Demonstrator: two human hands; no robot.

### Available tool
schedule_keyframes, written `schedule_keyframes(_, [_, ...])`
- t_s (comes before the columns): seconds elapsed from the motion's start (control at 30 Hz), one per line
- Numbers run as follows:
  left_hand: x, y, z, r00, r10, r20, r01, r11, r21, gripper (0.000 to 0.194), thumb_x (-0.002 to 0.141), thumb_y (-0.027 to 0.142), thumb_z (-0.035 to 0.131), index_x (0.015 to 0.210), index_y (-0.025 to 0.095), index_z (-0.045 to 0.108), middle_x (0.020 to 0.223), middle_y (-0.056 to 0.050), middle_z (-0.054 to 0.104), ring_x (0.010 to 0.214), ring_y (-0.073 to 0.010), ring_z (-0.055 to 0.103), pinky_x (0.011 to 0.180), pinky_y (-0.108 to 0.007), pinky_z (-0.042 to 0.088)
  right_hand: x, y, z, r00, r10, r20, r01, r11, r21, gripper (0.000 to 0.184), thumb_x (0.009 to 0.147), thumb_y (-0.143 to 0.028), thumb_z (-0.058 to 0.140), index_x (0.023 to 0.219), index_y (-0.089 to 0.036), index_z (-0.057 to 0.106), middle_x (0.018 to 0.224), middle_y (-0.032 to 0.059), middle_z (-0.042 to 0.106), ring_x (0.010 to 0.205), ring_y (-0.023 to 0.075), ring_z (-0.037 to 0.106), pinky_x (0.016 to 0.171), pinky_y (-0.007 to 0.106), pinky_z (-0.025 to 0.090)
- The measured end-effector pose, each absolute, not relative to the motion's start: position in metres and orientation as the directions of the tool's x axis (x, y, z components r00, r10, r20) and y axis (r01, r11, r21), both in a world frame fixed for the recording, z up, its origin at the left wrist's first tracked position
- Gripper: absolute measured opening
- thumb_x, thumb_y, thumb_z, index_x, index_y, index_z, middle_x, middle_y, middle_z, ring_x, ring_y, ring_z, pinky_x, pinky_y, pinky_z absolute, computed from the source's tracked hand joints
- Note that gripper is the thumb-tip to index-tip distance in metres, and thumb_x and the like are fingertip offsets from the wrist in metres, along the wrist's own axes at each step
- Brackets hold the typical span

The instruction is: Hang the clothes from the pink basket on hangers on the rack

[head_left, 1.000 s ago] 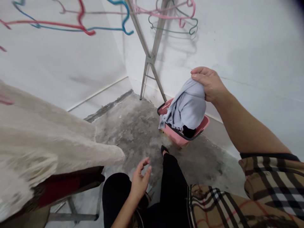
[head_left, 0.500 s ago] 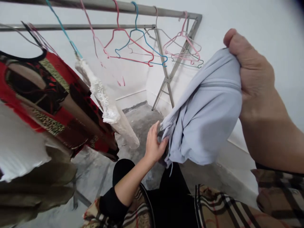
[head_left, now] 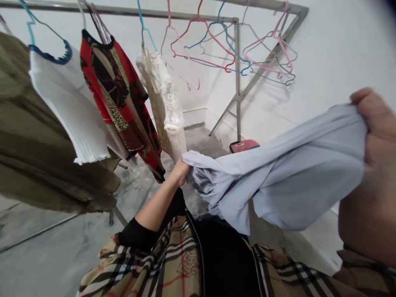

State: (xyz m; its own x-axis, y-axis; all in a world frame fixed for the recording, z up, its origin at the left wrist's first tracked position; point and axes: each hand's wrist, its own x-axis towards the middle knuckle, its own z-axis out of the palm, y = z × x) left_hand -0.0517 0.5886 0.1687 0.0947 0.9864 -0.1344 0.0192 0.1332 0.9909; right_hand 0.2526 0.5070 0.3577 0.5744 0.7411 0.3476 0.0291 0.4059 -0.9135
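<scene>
A light grey garment of thin cloth stretches between my two hands, bunched and folded at its left end; its exact kind is hidden by the folds. My left hand is closed on that bunched end, low in the middle. Higher up at the right edge, my right hand grips the other end, its fingers mostly behind the cloth. Beyond the garment, a red hanger and a blue hanger hang bare from the rack, with pink hangers farther right.
A metal clothes rack runs across the top, its crossed legs near the wall. On the left hang an olive garment, a white top, a red patterned garment and a white lace garment. A pink object lies behind the cloth.
My hands have moved apart, the left to the left and the right outward and down, drawing the grey garment out wider. The view has turned left, showing more hanging clothes.
</scene>
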Motion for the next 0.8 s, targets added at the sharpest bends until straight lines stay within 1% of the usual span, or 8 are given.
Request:
schedule_keyframes(0.07, [-0.058, 0.586, 0.197, 0.090, 0.987, -0.134, -0.107, 0.144, 0.984, 0.031, 0.072, 0.042, 0.065, 0.085, 0.014, 0.068, 0.085, -0.008, 0.074, 0.076, -0.0212, 0.067, 0.072, -0.033, 0.055, 0.248, 0.495, 0.333, 0.536, 0.809, 0.241, 0.071, 0.241, -0.968, 0.013, 0.063, -0.035, 0.081, 0.073, -0.029, 0.075, 0.070, 0.0002, 0.067, 0.054, 0.0097, 0.055, 0.042, 0.027, 0.038])
schedule_keyframes(0.13, [-0.061, 0.580, 0.225, 0.134, 0.986, -0.099, -0.184, 0.123, 0.975, 0.027, 0.065, 0.037, 0.071, 0.075, 0.013, 0.065, 0.071, -0.003, 0.070, 0.065, -0.0173, 0.064, 0.065, -0.029, 0.053, 0.243, 0.484, 0.306, 0.342, 0.935, 0.089, 0.092, 0.061, -0.994, 0.022, 0.060, -0.043, 0.082, 0.073, -0.027, 0.074, 0.061, 0.0007, 0.062, 0.042, 0.0087, 0.045, 0.035, 0.025, 0.029])
schedule_keyframes(0.23, [-0.056, 0.569, 0.255, 0.301, 0.953, 0.018, -0.125, 0.021, 0.992, 0.024, 0.065, 0.035, 0.072, 0.065, 0.013, 0.063, 0.057, 0.002, 0.061, 0.055, -0.0118, 0.057, 0.055, -0.022, 0.046, 0.228, 0.471, 0.266, -0.084, 0.992, -0.095, 0.290, -0.067, -0.955, 0.034, 0.071, -0.049, 0.074, 0.096, -0.026, 0.075, 0.066, 0.0021, 0.063, 0.050, 0.0144, 0.054, 0.043, 0.027, 0.043])
schedule_keyframes(0.33, [-0.041, 0.556, 0.267, 0.470, 0.874, 0.122, 0.027, -0.152, 0.988, 0.021, 0.068, 0.034, 0.069, 0.065, 0.013, 0.065, 0.056, 0.002, 0.059, 0.056, -0.0121, 0.057, 0.052, -0.021, 0.042, 0.202, 0.465, 0.240, -0.321, 0.945, -0.062, 0.449, 0.095, -0.889, 0.058, 0.075, -0.045, 0.072, 0.127, -0.023, 0.063, 0.094, 0.0059, 0.069, 0.083, 0.0216, 0.066, 0.074, 0.034, 0.056])
schedule_keyframes(0.4, [-0.030, 0.550, 0.270, 0.536, 0.825, 0.180, 0.119, -0.285, 0.951, 0.017, 0.070, 0.031, 0.067, 0.070, 0.013, 0.067, 0.060, 0.001, 0.062, 0.062, -0.0141, 0.060, 0.054, -0.021, 0.043, 0.181, 0.467, 0.231, -0.335, 0.941, 0.053, 0.406, 0.195, -0.893, 0.073, 0.071, -0.042, 0.077, 0.137, -0.022, 0.053, 0.124, 0.0100, 0.063, 0.110, 0.0265, 0.062, 0.094, 0.040, 0.052])
schedule_keyframes(0.47, [-0.020, 0.548, 0.270, 0.557, 0.796, 0.235, 0.170, -0.387, 0.906, 0.014, 0.069, 0.027, 0.067, 0.075, 0.014, 0.069, 0.067, -0.001, 0.066, 0.068, -0.0155, 0.062, 0.057, -0.022, 0.044, 0.163, 0.472, 0.228, -0.286, 0.949, 0.135, 0.316, 0.227, -0.921, 0.075, 0.068, -0.039, 0.080, 0.136, -0.020, 0.053, 0.135, 0.0110, 0.057, 0.120, 0.0289, 0.057, 0.102, 0.042, 0.048])
schedule_keyframes(0.63, [-0.016, 0.563, 0.252, 0.516, 0.793, 0.323, 0.182, -0.470, 0.863, 0.030, 0.069, 0.024, 0.070, 0.098, 0.016, 0.068, 0.091, -0.004, 0.070, 0.077, -0.0158, 0.062, 0.067, -0.024, 0.046, 0.135, 0.490, 0.227, -0.177, 0.983, -0.050, -0.057, -0.061, -0.996, 0.037, 0.070, -0.042, 0.077, 0.096, -0.017, 0.070, 0.089, 0.0047, 0.074, 0.098, 0.0278, 0.068, 0.085, 0.041, 0.057])
schedule_keyframes(0.8, [-0.032, 0.561, 0.177, 0.313, 0.909, 0.274, 0.218, -0.350, 0.911, 0.054, 0.073, 0.034, 0.074, 0.122, 0.018, 0.059, 0.121, -0.012, 0.063, 0.109, -0.0225, 0.059, 0.101, -0.036, 0.042, 0.127, 0.501, 0.231, 0.099, 0.981, -0.167, -0.396, -0.115, -0.911, 0.031, 0.062, -0.043, 0.079, 0.081, -0.021, 0.067, 0.075, 0.0012, 0.072, 0.091, 0.0267, 0.071, 0.080, 0.039, 0.060])
